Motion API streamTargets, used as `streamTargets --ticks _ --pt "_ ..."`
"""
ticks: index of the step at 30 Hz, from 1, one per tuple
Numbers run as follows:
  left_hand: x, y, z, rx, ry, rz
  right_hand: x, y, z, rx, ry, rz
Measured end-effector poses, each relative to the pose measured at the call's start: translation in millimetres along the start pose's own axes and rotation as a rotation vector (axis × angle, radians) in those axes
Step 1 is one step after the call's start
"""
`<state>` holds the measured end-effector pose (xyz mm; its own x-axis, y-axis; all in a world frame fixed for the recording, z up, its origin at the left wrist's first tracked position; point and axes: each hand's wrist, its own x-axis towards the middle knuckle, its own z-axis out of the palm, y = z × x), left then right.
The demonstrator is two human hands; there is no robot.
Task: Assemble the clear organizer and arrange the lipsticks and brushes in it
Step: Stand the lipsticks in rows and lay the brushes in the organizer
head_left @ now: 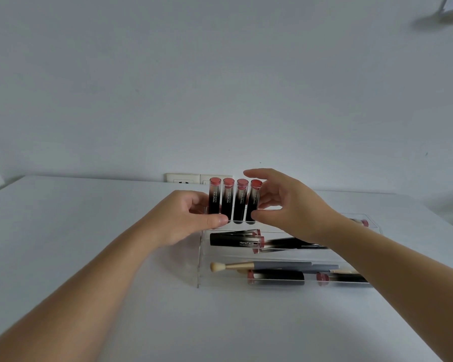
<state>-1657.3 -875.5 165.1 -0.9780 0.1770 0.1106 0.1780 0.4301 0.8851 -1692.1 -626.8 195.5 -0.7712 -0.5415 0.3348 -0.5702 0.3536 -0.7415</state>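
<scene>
Nearest the lens: two bare forearms, angling in from the lower corners toward a clear organizer (199, 270) on a white table (89, 257). Front tier of the organizer: a brush (259, 265) with a pale tuft and grey handle lying flat, plus two lipsticks (276, 277) on their sides just in front of it. Middle tier: more lipsticks (233, 240) laid flat, pink caps meeting near the centre; laid flat, probably, because these shallow trays suit long items better than standing ones. Back tier: four upright lipsticks (234, 202) side by side in a row, pink tops up, labels facing forward, standing so the colours show at a glance. One more lipstick (362, 222) lying at the far right of the back tier, partly hidden behind the right wrist.

Left hand (186, 218) curled against the left end of the row, thumb across the base in front, fingers behind, lightly bracing the outermost tube. Right hand (285, 205) half open, thumb low at the base of the rightmost tube, index arched over its top, other fingers behind it: a loose pinch from both ends, seemingly to square the row and keep it from toppling. Organizer apparently assembled already; arranging seemingly well along.
</scene>
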Motion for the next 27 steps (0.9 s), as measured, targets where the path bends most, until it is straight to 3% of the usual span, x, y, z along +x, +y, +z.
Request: streamTargets --ticks 17,23,27 --pt "0 0 0 -0.009 -0.008 0.020 -8 -5 -51 -0.070 0.055 0.057" --pt "0 0 0 -0.011 -0.004 0.013 -26 -1 -90 -0.339 0.143 0.107" --pt "-2 2 0 -0.007 0.002 0.012 -42 8 -110 -0.463 -0.009 0.232"
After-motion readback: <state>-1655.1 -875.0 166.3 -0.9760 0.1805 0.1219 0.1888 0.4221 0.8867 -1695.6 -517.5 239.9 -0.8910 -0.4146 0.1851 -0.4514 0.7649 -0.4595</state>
